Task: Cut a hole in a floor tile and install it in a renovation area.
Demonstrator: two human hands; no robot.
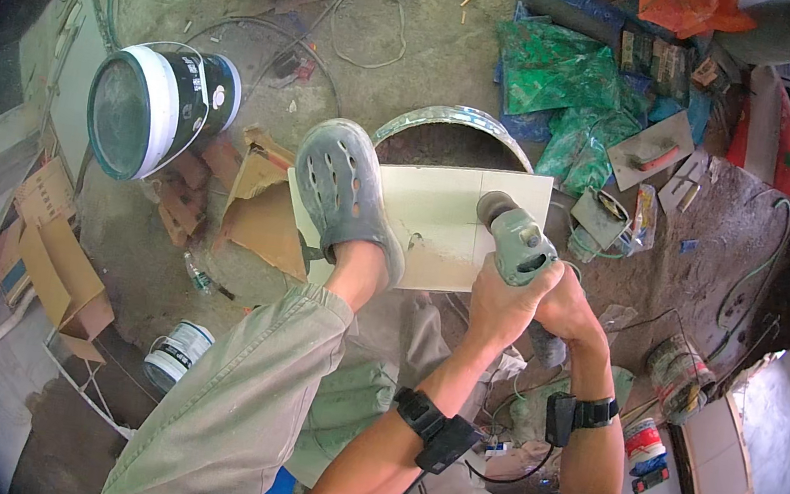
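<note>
An angle grinder [522, 249] with a grey-green head is gripped by both my hands. My left hand [500, 304] wraps the near side of its head, and my right hand [565, 305] closes round the body just behind. The round disc [495, 206] is over the right part of a pale tile [431, 207], near a thin line across it; whether it touches cannot be made out. Under the tile's far edge shows the rim of a round tub [459, 118]. My foot in a grey clog [343, 184] presses on the tile's left part.
A dark paint bucket [203, 104] lies tipped at left, near torn cardboard [263, 213] and an open carton [58, 270]. Green plastic sheeting [556, 68], a trowel [651, 152] and cables lie at far right. A small white pail [180, 355] stands left of my leg.
</note>
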